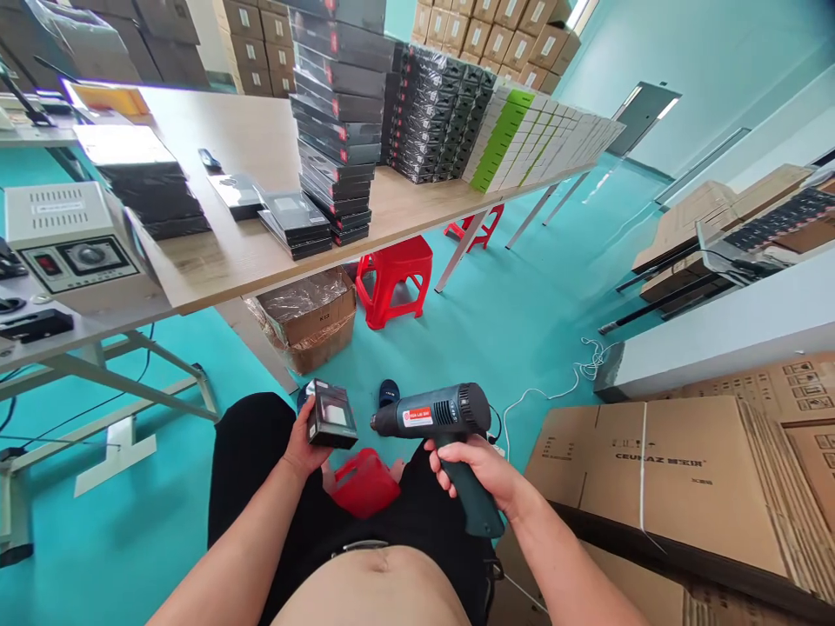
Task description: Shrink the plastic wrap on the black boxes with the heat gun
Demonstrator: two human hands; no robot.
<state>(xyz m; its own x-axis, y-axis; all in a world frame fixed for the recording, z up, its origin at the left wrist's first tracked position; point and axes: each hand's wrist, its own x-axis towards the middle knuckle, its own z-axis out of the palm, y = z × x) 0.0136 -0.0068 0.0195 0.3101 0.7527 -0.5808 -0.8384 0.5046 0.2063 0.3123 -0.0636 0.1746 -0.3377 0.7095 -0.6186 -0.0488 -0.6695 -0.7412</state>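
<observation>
My left hand [305, 445] is closed around a small black box [331, 415] with a pale picture on its face and a glossy surface. In my right hand [475, 468] is a black heat gun [430, 414] with a red-and-white label, gripped by its handle. Its nozzle points left toward the box, with a small gap between them. Both are held above my lap. Whether a finger presses the trigger cannot be made out.
A wooden table [222, 274] ahead bears a tall stack of black boxes [339, 113] and rows of white-and-green boxes [505, 139]. Beneath are an open carton [313, 322] and a red stool [395, 278]. Flattened cartons [691, 478] lie at right; a white cord [554, 396] crosses the floor.
</observation>
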